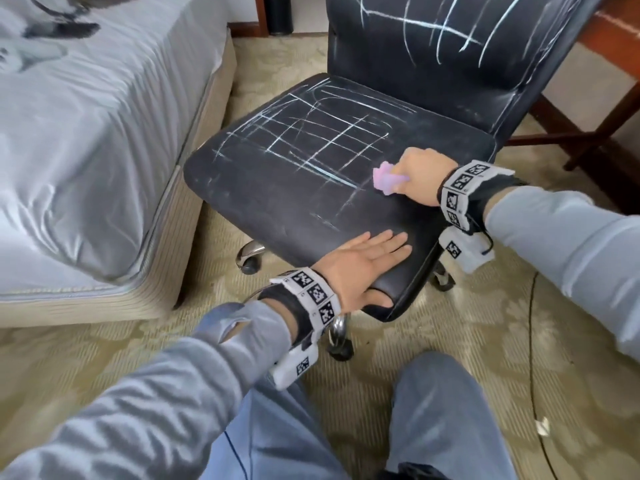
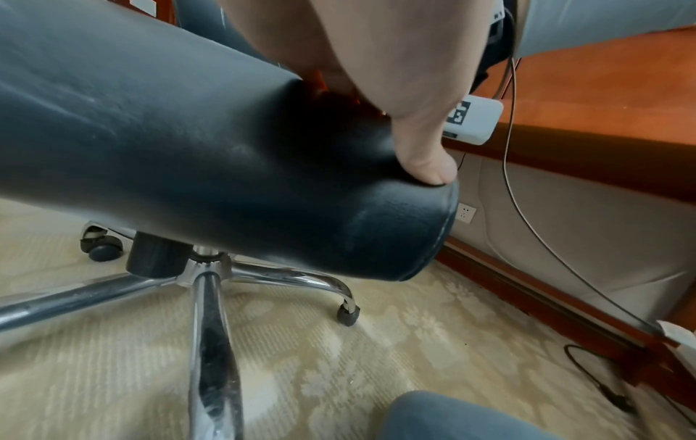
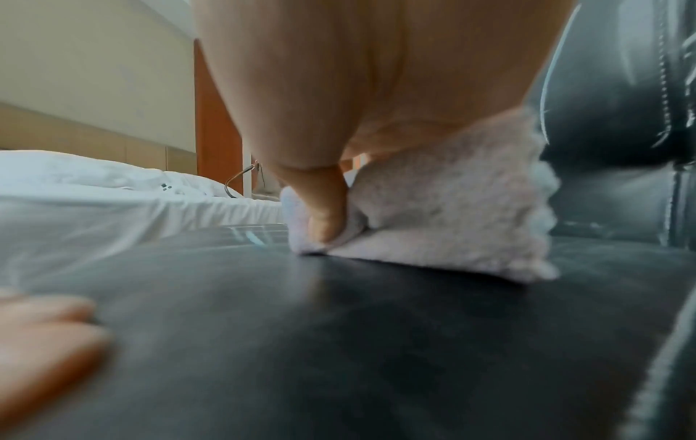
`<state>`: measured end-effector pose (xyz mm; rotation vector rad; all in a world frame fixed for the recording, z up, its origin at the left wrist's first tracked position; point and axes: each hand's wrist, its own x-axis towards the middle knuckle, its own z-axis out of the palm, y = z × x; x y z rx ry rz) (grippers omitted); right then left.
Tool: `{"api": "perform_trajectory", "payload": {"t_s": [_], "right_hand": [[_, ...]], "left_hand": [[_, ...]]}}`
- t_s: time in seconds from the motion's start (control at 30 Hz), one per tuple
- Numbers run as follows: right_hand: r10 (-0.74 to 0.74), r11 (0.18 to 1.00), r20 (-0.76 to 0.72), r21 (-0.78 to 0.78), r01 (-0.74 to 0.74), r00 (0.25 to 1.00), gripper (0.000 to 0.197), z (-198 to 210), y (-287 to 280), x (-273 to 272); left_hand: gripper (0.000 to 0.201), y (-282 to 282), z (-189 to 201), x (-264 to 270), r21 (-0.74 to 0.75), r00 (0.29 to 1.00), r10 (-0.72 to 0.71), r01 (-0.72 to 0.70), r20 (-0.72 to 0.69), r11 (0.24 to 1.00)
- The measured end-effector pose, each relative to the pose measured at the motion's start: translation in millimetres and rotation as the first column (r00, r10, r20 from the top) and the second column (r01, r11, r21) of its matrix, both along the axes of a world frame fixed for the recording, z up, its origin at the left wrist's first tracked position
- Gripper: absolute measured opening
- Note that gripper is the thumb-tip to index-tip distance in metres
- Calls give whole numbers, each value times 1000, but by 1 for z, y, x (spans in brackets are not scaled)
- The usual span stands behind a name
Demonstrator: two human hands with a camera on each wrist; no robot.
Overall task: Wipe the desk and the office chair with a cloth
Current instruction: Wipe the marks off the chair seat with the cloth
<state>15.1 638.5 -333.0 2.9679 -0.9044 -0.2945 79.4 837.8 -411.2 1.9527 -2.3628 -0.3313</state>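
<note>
The black office chair's seat (image 1: 277, 188) is crossed by white chalk-like lines, and so is its backrest (image 1: 433, 57). My right hand (image 1: 420, 174) grips a bunched pink cloth (image 1: 388, 178) and holds it down on the seat's right side, at the end of the lines. In the right wrist view the thumb (image 3: 324, 208) pinches the fluffy cloth (image 3: 444, 214) against the seat (image 3: 339, 327). My left hand (image 1: 367, 258) lies flat on the seat's near edge with straight fingers. Its thumb (image 2: 421, 148) presses the cushion's front side (image 2: 188, 148).
A bed (image 1: 86, 133) with grey-white sheets stands close on the left. A reddish wooden desk (image 1: 616, 39) is at the right, behind the chair. The chrome wheeled base (image 2: 207, 297) spreads over patterned carpet. A thin cable (image 1: 531, 341) runs across the floor on the right. My knees (image 1: 443, 410) are near.
</note>
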Motion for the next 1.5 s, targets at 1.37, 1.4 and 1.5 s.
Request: {"api": "perform_trajectory", "payload": {"t_s": [1.37, 1.4, 1.5], "right_hand": [[-120, 949, 248, 312, 38, 961, 15, -16, 35, -58], [-143, 950, 255, 307, 60, 956, 13, -13, 31, -61], [-193, 949, 280, 295, 107, 941, 7, -10, 29, -65]], "left_hand": [[116, -4, -21, 1, 4, 931, -64, 67, 359, 998], [116, -6, -20, 0, 6, 922, -64, 67, 381, 998], [117, -8, -16, -4, 26, 916, -78, 74, 394, 997]]}}
